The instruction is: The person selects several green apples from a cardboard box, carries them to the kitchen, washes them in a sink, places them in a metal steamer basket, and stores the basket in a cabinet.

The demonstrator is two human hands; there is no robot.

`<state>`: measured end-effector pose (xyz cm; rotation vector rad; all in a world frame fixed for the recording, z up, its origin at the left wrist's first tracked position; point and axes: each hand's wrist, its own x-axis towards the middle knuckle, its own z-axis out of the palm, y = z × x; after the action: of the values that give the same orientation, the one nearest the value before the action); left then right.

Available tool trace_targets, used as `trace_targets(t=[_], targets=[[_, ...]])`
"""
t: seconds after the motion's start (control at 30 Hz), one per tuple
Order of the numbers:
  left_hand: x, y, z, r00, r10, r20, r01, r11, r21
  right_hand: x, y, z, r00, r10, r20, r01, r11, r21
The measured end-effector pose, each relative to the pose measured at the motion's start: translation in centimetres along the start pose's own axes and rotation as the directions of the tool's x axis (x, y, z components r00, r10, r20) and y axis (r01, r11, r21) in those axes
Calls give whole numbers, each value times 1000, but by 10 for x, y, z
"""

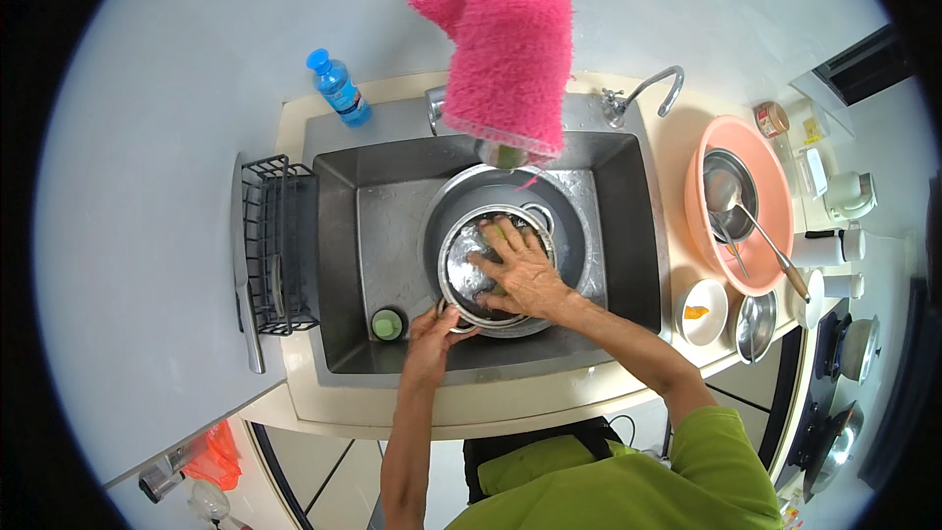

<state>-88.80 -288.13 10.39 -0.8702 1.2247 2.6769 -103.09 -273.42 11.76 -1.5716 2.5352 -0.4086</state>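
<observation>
A steel pot [458, 265] with loop handles sits tilted over a larger round metal basin [570, 235] in the sink. My left hand [433, 338] grips the pot's near-left handle. Inside the pot, my right hand [521, 272] spreads its fingers over a green scouring pad or cloth [494, 235], pressed to the inner wall. The hand hides most of the pad. The pot's inside looks wet and shiny.
A pink towel [508, 51] hangs over the sink [390, 213], hiding part of the faucet [436, 110]. At left are a wire rack [276, 250] and a knife [246, 272]. A peach basin [769, 191] holds a bowl and ladle beside a white bowl [701, 313].
</observation>
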Motion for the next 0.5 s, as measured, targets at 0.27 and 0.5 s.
trace_targets(t=[0.27,0.5], targets=[[40,-6,-10,989,-50,136,74,981,-177,22,23,8,997,82,-14,-82,996,39],[43,2,-23,960,-180,216,206,973,-102,-7,18,14,983,91,162,-111,987,117]])
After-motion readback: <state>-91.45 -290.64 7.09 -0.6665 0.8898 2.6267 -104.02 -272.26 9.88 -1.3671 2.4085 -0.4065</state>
